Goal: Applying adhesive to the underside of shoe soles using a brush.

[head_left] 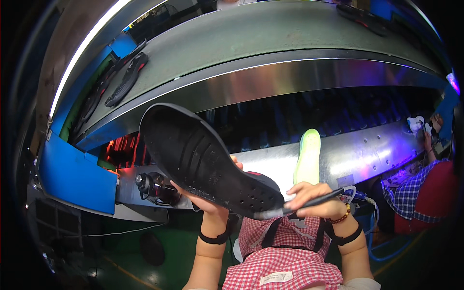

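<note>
My left hand [207, 202] grips a large black shoe sole [200, 159] from below and behind, its fingertips showing at the far edge. The sole is tilted, with its grooved, hollow inner face turned up toward me; small round holes dot its narrower end. Closed around a dark-handled brush [325, 197], my right hand [316, 205] holds the pale bristles against that narrower end. A small white patch shows by the right fingers; I cannot tell what it is. Just beyond this hand, a yellow-green insole [308, 159] lies on the metal shelf [362, 154].
A dark bottle [162, 187] stands on the shelf at the left. Behind runs a green conveyor belt [251, 41], with black soles [128, 79] at its left and another dark sole [363, 20] far right. A co-worker's hand [429, 142] and plaid clothing [411, 186] are at the right, near cables.
</note>
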{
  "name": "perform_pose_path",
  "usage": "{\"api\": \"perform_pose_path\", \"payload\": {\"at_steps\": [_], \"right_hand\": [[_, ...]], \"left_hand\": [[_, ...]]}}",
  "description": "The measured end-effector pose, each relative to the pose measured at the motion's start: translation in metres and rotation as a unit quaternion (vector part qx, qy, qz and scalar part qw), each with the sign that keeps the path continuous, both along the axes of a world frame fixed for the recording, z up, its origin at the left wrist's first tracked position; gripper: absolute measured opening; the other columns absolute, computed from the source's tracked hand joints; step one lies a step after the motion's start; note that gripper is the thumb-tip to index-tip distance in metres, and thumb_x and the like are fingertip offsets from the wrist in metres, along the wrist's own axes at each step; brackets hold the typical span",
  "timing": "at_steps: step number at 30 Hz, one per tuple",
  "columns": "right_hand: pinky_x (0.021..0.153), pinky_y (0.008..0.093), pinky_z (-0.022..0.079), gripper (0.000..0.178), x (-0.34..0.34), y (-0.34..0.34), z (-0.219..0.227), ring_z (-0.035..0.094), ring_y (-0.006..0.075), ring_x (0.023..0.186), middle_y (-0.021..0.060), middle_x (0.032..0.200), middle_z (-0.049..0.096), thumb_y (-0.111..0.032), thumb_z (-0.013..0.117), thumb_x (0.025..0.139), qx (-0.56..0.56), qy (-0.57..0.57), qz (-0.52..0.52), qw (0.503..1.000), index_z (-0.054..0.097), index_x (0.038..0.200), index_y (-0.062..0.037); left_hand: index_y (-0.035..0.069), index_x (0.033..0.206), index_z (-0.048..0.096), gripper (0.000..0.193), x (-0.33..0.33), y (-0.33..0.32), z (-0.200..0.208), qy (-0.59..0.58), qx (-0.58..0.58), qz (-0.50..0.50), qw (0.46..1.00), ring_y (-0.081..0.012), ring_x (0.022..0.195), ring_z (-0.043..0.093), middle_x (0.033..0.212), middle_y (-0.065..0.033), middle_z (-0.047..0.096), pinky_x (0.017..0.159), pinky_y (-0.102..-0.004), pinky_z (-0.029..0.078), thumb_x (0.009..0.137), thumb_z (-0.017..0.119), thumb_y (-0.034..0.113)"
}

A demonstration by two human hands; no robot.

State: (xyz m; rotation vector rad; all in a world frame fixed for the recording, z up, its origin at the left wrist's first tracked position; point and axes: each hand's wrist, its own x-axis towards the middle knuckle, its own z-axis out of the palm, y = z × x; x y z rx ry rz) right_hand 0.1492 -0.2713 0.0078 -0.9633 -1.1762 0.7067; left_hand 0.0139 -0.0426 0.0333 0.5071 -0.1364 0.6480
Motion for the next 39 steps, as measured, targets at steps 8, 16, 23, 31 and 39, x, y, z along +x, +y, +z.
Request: {"api": "perform_pose_path", "payload": {"at_steps": [8,16,23,31,39], "right_hand": [[0.094,0.0361,0.051,0.023,-0.029,0.008,-0.015,0.065,0.0269,0.102,0.0207,0.109,0.067,0.006,0.068,0.079,-0.021,0.367,-0.002,0.93,0.067,0.102,0.0051],[0.08,0.0313,0.054,0.024,-0.037,0.014,0.01,0.067,0.0217,0.09,0.0122,0.098,0.072,-0.001,0.075,0.075,-0.021,-0.07,-0.012,0.997,0.072,0.099,-0.0006],[0.089,0.0356,0.054,0.023,-0.004,0.009,0.04,0.069,0.0274,0.096,0.016,0.103,0.07,0.001,0.071,0.079,-0.047,-0.146,0.049,0.987,0.07,0.101,0.0005],[0.087,0.0349,0.055,0.025,0.016,0.003,0.052,0.067,0.0292,0.1,0.016,0.107,0.069,-0.003,0.068,0.081,-0.059,-0.207,0.14,0.967,0.068,0.106,-0.0026],[0.09,0.0365,0.053,0.027,0.024,-0.006,0.06,0.065,0.0295,0.107,0.0153,0.112,0.068,-0.003,0.063,0.084,-0.062,-0.236,0.152,0.958,0.066,0.111,-0.0021]], "left_hand": [[-0.003,0.144,0.027,0.103,0.004,-0.045,-0.001,0.049,0.056,0.056,0.996,-0.0407,0.123,0.048,0.14,-0.0316,0.037,0.103,-0.0546,0.041,0.08,0.047,0.075],[-0.006,0.14,0.032,0.098,-0.008,-0.014,-0.056,0.065,-0.032,-0.196,0.978,-0.0453,0.112,0.056,0.126,-0.0338,0.048,0.091,-0.0527,0.052,0.065,0.072,0.042],[-0.005,0.135,0.041,0.081,0.002,-0.017,-0.034,0.121,0.001,-0.311,0.943,-0.0302,0.103,0.063,0.122,-0.0228,0.057,0.091,-0.0373,0.052,0.069,0.066,0.036],[-0.004,0.137,0.042,0.073,0.008,-0.024,0.02,0.329,0.167,-0.349,0.861,-0.022,0.101,0.063,0.118,-0.0176,0.06,0.092,-0.0301,0.048,0.076,0.061,0.033],[-0.003,0.135,0.046,0.059,-0.007,-0.028,0.044,0.444,0.162,-0.323,0.82,-0.0196,0.09,0.068,0.112,-0.0184,0.065,0.083,-0.0304,0.054,0.09,0.053,0.034]]}}
